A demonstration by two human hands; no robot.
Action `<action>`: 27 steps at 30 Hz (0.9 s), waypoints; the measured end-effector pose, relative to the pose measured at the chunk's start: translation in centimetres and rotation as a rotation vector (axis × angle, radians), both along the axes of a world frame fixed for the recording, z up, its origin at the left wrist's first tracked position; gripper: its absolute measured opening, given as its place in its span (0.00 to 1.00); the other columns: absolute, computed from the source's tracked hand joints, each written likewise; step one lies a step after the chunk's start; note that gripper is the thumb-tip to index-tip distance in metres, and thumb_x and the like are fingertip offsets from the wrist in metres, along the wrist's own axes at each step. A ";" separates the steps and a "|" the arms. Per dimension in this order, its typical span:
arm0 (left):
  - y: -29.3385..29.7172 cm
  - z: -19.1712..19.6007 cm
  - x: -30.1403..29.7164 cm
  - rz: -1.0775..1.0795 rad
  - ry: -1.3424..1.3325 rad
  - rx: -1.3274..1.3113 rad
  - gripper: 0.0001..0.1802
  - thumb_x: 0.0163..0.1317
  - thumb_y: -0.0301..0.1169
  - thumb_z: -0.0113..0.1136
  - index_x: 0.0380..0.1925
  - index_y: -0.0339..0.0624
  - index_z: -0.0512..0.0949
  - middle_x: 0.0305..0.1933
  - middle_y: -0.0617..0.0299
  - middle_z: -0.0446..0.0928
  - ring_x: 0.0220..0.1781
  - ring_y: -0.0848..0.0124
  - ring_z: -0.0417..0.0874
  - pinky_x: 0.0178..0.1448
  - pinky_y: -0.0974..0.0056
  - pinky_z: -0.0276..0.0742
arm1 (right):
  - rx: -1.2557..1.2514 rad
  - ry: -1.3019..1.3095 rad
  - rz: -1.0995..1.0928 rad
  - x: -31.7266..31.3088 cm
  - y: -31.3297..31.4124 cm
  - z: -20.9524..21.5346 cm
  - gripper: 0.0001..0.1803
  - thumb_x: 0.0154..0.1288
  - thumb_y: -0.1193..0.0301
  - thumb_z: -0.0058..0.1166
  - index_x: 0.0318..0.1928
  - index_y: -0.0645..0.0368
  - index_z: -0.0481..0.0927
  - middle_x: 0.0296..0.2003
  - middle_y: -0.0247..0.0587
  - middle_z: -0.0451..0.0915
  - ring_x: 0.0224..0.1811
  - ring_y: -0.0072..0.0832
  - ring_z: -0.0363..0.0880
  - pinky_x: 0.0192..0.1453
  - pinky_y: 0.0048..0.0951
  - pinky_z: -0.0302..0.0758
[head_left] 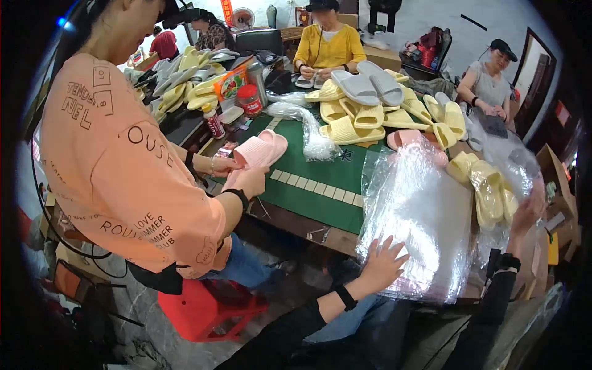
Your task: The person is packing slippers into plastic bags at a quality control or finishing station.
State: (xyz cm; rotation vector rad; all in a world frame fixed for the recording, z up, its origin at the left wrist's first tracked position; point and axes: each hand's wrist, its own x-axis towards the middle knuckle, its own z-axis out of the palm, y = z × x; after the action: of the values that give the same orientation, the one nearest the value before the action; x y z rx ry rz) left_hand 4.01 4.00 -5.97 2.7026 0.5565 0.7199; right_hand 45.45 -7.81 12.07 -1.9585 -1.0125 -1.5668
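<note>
My left hand (pixel 381 266) is open, its fingers spread at the near left edge of a stack of clear plastic bags (pixel 413 237). I cannot tell whether the fingertips touch the stack. At the right, my right hand (pixel 528 211) is raised and smeared by motion, so its fingers cannot be read. Beside it, yellow slippers (pixel 487 191) lie in or under clear plastic film (pixel 515 157). Pink slippers (pixel 410 140) lie beyond the stack, partly covered by its plastic.
A co-worker at left holds a pink slipper (pixel 262 151) in both hands. Yellow and grey slippers (pixel 357 92) are heaped on the green mat (pixel 333 213). A red stool (pixel 200 308) stands at lower left, a cardboard box (pixel 558 185) at right. Other people sit across the table.
</note>
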 end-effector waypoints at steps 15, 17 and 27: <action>0.0 0.3 0.4 -0.016 -0.011 -0.033 0.25 0.58 0.42 0.60 0.57 0.55 0.74 0.67 0.58 0.63 0.72 0.52 0.53 0.71 0.38 0.39 | -0.244 0.787 -0.220 4.9 -0.6 -9.4 0.25 0.65 0.68 0.47 0.63 0.55 0.67 0.61 0.49 0.70 0.64 0.46 0.66 0.65 0.45 0.62; -0.2 0.1 0.9 -0.021 -0.011 -0.042 0.25 0.58 0.42 0.60 0.57 0.55 0.74 0.67 0.58 0.63 0.72 0.52 0.53 0.71 0.38 0.39 | 0.035 0.501 -0.234 3.6 -0.8 -9.7 0.32 0.59 0.74 0.50 0.66 0.58 0.63 0.67 0.55 0.59 0.69 0.50 0.56 0.71 0.50 0.53; 0.3 1.0 -0.3 -0.009 0.064 -0.059 0.27 0.56 0.39 0.62 0.58 0.54 0.72 0.69 0.56 0.60 0.72 0.49 0.52 0.68 0.34 0.45 | -0.432 1.205 0.609 -25.4 2.3 -14.0 0.23 0.62 0.76 0.49 0.59 0.58 0.73 0.65 0.53 0.63 0.67 0.48 0.60 0.69 0.43 0.58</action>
State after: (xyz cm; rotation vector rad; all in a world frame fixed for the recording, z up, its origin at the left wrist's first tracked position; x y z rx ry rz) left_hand 3.72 4.28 -4.97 2.6792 0.5713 0.6067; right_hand 20.09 -5.49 -1.97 -2.0139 -1.1904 0.2414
